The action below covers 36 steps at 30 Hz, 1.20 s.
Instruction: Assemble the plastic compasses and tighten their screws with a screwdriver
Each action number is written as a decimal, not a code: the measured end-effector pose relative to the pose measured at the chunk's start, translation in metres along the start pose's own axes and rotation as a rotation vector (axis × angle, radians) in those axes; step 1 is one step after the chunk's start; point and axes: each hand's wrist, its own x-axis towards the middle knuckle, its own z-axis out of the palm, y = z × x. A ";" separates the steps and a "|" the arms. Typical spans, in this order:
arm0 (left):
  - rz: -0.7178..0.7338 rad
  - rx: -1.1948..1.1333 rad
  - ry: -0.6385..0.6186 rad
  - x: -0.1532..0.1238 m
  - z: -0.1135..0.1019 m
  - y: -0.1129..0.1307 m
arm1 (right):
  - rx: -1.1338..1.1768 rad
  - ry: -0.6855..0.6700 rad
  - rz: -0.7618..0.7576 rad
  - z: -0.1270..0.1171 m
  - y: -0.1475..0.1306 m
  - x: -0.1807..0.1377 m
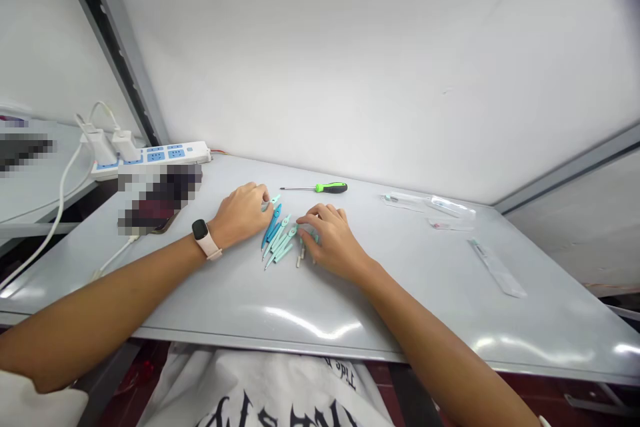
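Observation:
A small heap of blue and teal drawing compasses (pixel 277 235) lies on the grey table (pixel 410 320). My left hand (pixel 241 213), with a pale watch on the wrist, rests to the left of the heap; its fingers are curled and the fingertips pinch the top of a teal compass. My right hand (pixel 333 240) lies on the right side of the heap, fingers bent down over the compass heads and some small pale parts (pixel 300 257).
A green-handled screwdriver (pixel 320 187) lies just behind the hands. Clear plastic sleeves (pixel 430 205) and another sleeve (pixel 497 270) lie to the right. A white power strip (pixel 150 157) with plugged chargers and a phone sit at the left. A white wall rises behind.

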 end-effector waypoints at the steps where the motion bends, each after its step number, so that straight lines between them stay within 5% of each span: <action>1: 0.060 -0.011 0.017 -0.001 0.000 0.001 | 0.015 0.019 0.004 0.000 0.000 0.000; 5: 0.366 -0.076 -0.039 -0.007 0.000 0.007 | 0.080 0.149 0.048 0.000 0.002 0.002; 9: 0.463 -0.069 -0.163 -0.015 0.005 0.012 | 0.111 0.208 0.101 -0.002 0.003 0.004; 23: 0.361 -0.044 -0.221 -0.018 0.008 0.015 | 0.157 0.154 0.165 -0.008 0.005 0.007; 36: 0.157 -0.599 -0.126 -0.007 0.001 0.015 | 0.218 -0.138 -0.055 -0.040 0.020 0.007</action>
